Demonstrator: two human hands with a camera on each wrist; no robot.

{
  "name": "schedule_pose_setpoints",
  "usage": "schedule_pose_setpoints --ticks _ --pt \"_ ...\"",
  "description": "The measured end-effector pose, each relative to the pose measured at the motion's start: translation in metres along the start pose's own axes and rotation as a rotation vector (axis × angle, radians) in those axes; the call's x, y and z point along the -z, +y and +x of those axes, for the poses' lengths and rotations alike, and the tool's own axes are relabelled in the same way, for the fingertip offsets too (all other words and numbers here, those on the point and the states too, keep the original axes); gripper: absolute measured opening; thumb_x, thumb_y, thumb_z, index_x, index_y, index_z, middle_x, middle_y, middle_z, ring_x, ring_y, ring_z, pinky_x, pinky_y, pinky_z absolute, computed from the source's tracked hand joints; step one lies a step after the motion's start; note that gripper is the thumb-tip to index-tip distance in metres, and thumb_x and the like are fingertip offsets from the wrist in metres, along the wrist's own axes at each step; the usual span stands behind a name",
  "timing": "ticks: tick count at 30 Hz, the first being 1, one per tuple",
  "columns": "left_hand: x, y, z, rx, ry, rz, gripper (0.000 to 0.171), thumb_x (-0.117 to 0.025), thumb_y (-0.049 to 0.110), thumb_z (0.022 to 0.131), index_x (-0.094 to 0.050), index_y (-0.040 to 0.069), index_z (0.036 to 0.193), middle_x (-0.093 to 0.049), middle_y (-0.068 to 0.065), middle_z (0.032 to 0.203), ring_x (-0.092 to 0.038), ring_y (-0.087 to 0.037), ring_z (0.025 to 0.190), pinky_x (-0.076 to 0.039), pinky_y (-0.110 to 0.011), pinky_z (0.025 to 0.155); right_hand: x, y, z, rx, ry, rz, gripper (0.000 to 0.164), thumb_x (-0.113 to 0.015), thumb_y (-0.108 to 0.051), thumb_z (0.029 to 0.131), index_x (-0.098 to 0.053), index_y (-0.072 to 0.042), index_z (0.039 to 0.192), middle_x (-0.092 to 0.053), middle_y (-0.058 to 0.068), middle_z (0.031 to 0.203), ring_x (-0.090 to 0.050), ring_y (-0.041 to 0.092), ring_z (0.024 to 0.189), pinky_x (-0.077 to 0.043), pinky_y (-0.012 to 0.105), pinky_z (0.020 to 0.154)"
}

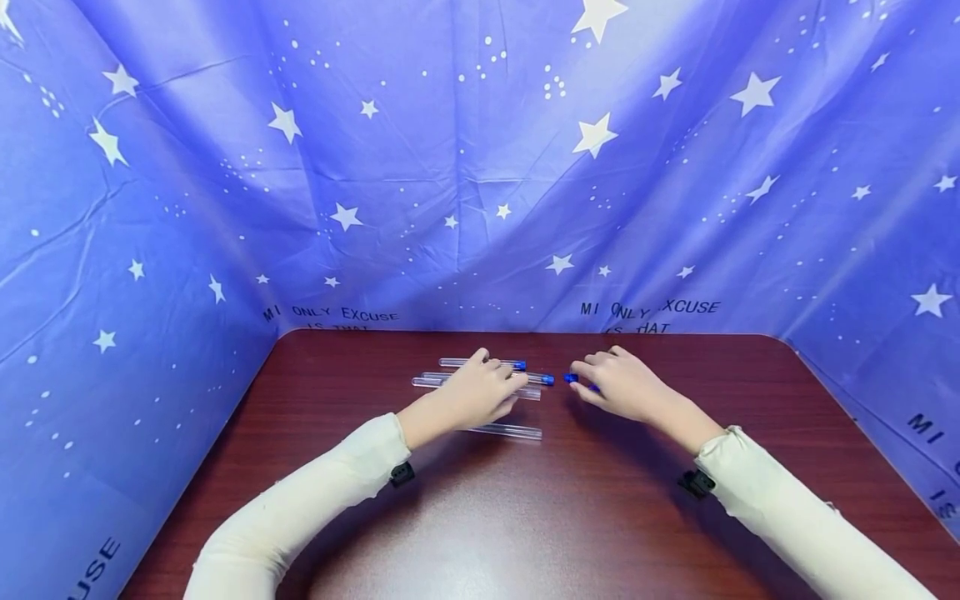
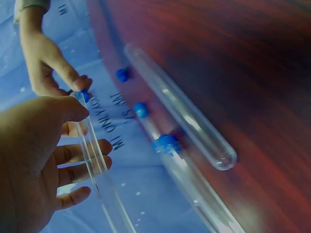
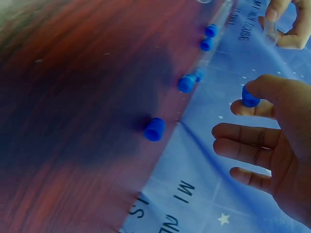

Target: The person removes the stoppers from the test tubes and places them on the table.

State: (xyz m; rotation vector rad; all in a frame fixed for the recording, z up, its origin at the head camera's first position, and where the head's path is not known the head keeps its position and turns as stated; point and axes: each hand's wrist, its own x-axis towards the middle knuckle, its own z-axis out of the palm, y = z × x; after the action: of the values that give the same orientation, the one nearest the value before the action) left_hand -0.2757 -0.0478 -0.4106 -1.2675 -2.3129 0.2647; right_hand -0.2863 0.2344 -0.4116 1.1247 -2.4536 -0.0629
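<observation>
My left hand [image 1: 483, 387] holds a clear test tube [image 2: 109, 194] between thumb and fingers, its rim facing right. My right hand [image 1: 622, 385] is just to the right of it, pinching a small blue cap [image 3: 250, 97] between thumb and index finger, the other fingers extended. In the left wrist view the cap appears close to the tube's rim; whether they touch I cannot tell. Beyond the left hand lie test tubes with blue caps on, one cap [image 1: 519, 365] showing at the far tube's right end. An uncapped tube [image 1: 513, 432] lies on the near side of that hand.
Loose blue caps lie on the table near the right hand, one of them [image 3: 154, 129] standing apart. The dark red wooden table [image 1: 480, 517] ends at the back against a blue curtain [image 1: 420, 208] with white stars, which also hangs at both sides.
</observation>
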Motion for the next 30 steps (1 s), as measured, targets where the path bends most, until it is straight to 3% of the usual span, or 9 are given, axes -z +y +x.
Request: schedule_pose_setpoints --ticks 8,17,20,30 --pt "-0.008 0.007 -0.003 -0.016 -0.152 -0.024 0.024 -0.054 0.034 0.103 -0.058 0.021 0.122 -0.071 0.002 0.11 -0.069 -0.019 0.106 -0.049 -0.042 0.096 -0.009 -0.001 -0.006 0.017 -0.029 -0.051 0.018 -0.075 -0.025 0.088 -0.066 -0.01 0.09 -0.065 0.004 0.076 -0.067 0.025 0.075 -0.048 0.042 0.074" --pt "-0.015 0.009 -0.005 -0.008 -0.216 -0.028 0.025 -0.054 0.035 0.105 -0.058 0.022 0.125 -0.071 0.001 0.112 -0.068 -0.019 0.107 -0.049 -0.04 0.095 -0.018 -0.001 -0.016 -0.006 -0.118 -0.091 0.016 -0.074 -0.024 0.088 -0.065 -0.011 0.088 -0.065 0.004 0.076 -0.066 0.025 0.074 -0.046 0.041 0.071" --pt "-0.017 0.011 -0.005 0.005 -0.261 -0.048 0.025 -0.052 0.035 0.106 -0.058 0.022 0.127 -0.071 0.0 0.114 -0.068 -0.02 0.111 -0.048 -0.043 0.101 -0.02 0.0 -0.019 -0.029 -0.137 -0.073 0.017 -0.075 -0.023 0.086 -0.063 -0.012 0.085 -0.063 0.003 0.073 -0.065 0.024 0.072 -0.046 0.041 0.07" --pt "-0.023 0.014 -0.005 0.015 -0.335 -0.078 0.025 -0.051 0.033 0.106 -0.057 0.022 0.127 -0.069 0.0 0.115 -0.068 -0.02 0.113 -0.048 -0.043 0.101 -0.023 -0.003 -0.027 -0.041 -0.147 -0.062 0.022 -0.077 -0.021 0.082 -0.058 -0.013 0.078 -0.059 0.002 0.068 -0.063 0.024 0.067 -0.045 0.04 0.066"
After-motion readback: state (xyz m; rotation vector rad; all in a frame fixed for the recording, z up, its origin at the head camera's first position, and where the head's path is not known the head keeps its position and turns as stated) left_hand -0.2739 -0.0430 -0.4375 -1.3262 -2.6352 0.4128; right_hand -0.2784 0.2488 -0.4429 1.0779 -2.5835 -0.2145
